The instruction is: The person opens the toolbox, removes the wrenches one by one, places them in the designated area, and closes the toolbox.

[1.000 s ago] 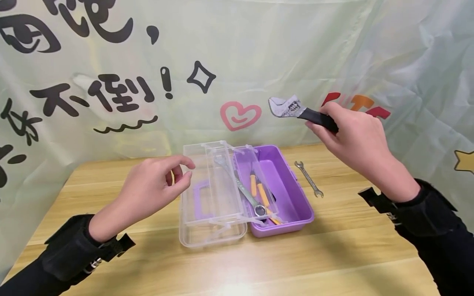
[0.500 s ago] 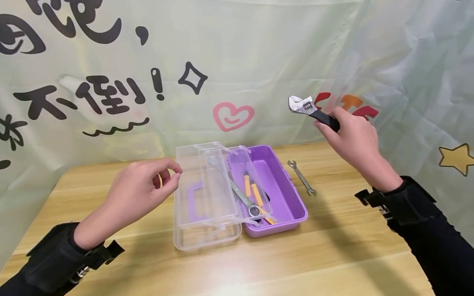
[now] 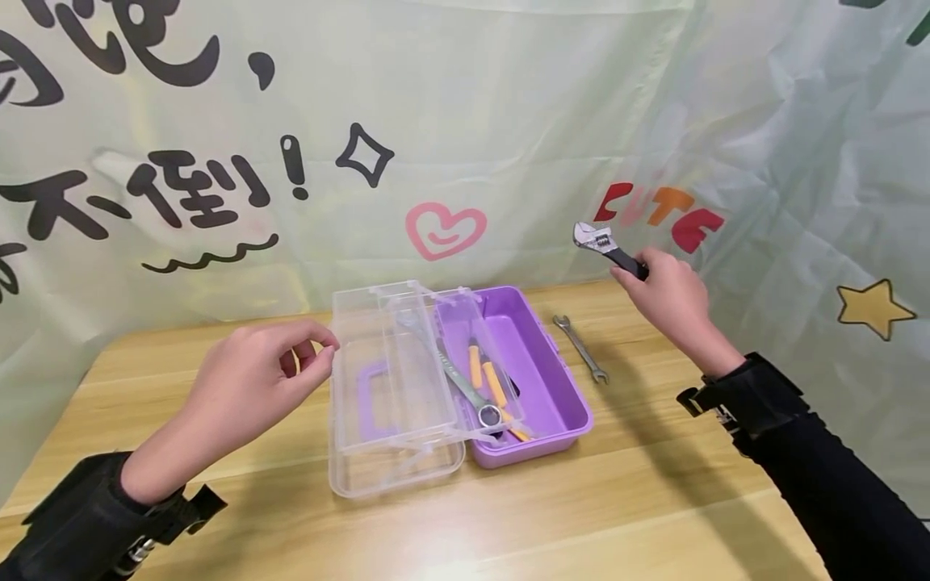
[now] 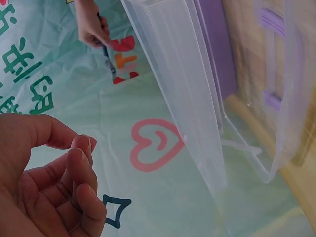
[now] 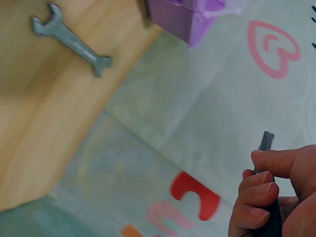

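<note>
In the head view my right hand (image 3: 672, 294) grips the black handle of an adjustable wrench (image 3: 606, 246), its silver head pointing left, raised over the table's far right. My left hand (image 3: 254, 375) hovers left of the toolbox with loosely curled fingers and nothing in them. The purple toolbox (image 3: 541, 387) stands with its clear lid (image 3: 395, 472) laid over to the left. A large combination wrench (image 3: 465, 383) lies on the clear tray, and orange-handled tools (image 3: 494, 383) show through it inside the box. A double open-end wrench (image 3: 581, 349) lies right of the box.
A wooden table (image 3: 508, 524) carries everything. Behind it and to the right hangs a pale printed cloth (image 3: 508, 121), close to the table's back edge. The lid's purple handle (image 3: 366, 399) shows through the clear plastic.
My right hand has gone from higher up and nearer to lower and farther back, still gripping the adjustable wrench. The head view has turned a little right. My left hand keeps its loose curl.
</note>
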The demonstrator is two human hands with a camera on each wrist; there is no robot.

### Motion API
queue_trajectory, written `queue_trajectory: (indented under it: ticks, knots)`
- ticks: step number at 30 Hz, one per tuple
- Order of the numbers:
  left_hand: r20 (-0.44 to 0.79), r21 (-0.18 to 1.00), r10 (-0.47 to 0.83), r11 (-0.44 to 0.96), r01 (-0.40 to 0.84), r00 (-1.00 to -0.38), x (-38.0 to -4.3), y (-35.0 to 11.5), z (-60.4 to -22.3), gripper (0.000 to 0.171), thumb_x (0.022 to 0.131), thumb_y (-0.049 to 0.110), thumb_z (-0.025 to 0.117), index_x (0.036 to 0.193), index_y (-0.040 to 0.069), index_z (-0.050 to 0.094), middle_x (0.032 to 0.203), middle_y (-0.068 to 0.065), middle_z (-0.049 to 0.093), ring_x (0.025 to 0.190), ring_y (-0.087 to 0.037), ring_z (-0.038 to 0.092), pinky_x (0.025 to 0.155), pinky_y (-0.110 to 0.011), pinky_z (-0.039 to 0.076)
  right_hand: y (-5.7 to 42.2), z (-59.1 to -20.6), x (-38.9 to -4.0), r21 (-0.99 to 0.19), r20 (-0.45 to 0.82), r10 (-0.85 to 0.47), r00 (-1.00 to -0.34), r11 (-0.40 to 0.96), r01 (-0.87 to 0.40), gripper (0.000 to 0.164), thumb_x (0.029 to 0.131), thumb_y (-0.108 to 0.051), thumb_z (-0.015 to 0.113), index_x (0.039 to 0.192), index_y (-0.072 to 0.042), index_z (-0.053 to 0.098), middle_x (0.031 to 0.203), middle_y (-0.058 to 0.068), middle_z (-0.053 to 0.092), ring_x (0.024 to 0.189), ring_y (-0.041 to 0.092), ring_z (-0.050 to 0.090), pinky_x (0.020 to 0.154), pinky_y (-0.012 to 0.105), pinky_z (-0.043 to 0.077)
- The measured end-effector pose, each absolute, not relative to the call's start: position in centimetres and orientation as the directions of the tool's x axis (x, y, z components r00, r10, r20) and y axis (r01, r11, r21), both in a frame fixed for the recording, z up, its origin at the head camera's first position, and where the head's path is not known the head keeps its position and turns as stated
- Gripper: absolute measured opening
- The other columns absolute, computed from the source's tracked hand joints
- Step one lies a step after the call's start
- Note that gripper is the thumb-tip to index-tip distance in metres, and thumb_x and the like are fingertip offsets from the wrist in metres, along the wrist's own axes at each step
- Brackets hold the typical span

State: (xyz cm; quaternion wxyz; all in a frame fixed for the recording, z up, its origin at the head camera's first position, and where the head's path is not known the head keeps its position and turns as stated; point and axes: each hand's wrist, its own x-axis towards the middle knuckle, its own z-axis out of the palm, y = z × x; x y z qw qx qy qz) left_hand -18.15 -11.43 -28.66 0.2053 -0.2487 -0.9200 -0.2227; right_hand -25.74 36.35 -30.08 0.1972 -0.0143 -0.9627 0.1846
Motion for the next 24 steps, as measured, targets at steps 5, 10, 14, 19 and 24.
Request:
queue_trajectory:
  ticks: [5, 10, 14, 19, 24]
  knots:
    - [0.52, 0.289, 0.359, 0.78, 0.555, -0.775, -18.0, -11.6, -28.7, 0.013, 0.09, 0.013, 0.069, 0.09, 0.024, 0.076, 0.067, 0.018, 0.059, 0.058, 0.001, 0.049, 0.053, -0.024, 0.037, 36.3, -31.7, -26.4, -0.367, 0.335, 0.11, -0.936, 0.93, -0.022, 0.034, 0.103, -0.033, 0.061, 0.102, 0.001, 0.062, 0.077, 0.014, 0.054, 0.064, 0.028, 0.047, 0.058, 0.038, 0.028]
    - [0.537, 0.283, 0.351, 0.782, 0.556, -0.767, -17.8, -12.0, -28.8, 0.014, 0.089, 0.013, 0.07, 0.089, 0.025, 0.076, 0.067, 0.019, 0.058, 0.059, 0.002, 0.048, 0.053, -0.023, 0.037, 36.3, -33.2, -27.1, -0.385, 0.294, 0.117, -0.949, 0.923, -0.005, 0.034, 0.103, -0.033, 0.062, 0.101, 0.001, 0.063, 0.079, 0.015, 0.058, 0.064, 0.028, 0.05, 0.056, 0.037, 0.031]
    - [0.539, 0.287, 0.349, 0.78, 0.556, -0.767, -17.8, -12.2, -29.0, 0.014, 0.089, 0.012, 0.07, 0.089, 0.025, 0.076, 0.067, 0.02, 0.058, 0.058, 0.003, 0.048, 0.052, -0.024, 0.037, 36.6, -34.4, -27.4, -0.404, 0.249, 0.132, -0.959, 0.915, 0.021, 0.033, 0.102, -0.032, 0.062, 0.099, 0.001, 0.063, 0.079, 0.015, 0.059, 0.064, 0.028, 0.05, 0.058, 0.036, 0.031]
    - [0.545, 0.289, 0.353, 0.772, 0.566, -0.76, -18.0, -11.9, -29.1, 0.013, 0.088, 0.012, 0.07, 0.087, 0.024, 0.076, 0.066, 0.02, 0.058, 0.057, 0.004, 0.048, 0.052, -0.024, 0.037, 37.5, -35.9, -27.3, -0.417, 0.202, 0.17, -0.964, 0.906, 0.072, 0.031, 0.102, -0.03, 0.063, 0.098, 0.001, 0.062, 0.079, 0.014, 0.058, 0.065, 0.026, 0.049, 0.059, 0.035, 0.031]
    - [0.545, 0.29, 0.362, 0.765, 0.576, -0.756, -18.2, -11.6, -29.1, 0.013, 0.088, 0.012, 0.07, 0.087, 0.024, 0.076, 0.066, 0.019, 0.059, 0.058, 0.004, 0.049, 0.053, -0.024, 0.038, 38.3, -37.2, -27.3, -0.422, 0.178, 0.186, -0.966, 0.901, 0.095, 0.03, 0.1, -0.029, 0.065, 0.091, 0.001, 0.063, 0.071, 0.009, 0.055, 0.059, 0.023, 0.047, 0.056, 0.033, 0.031]
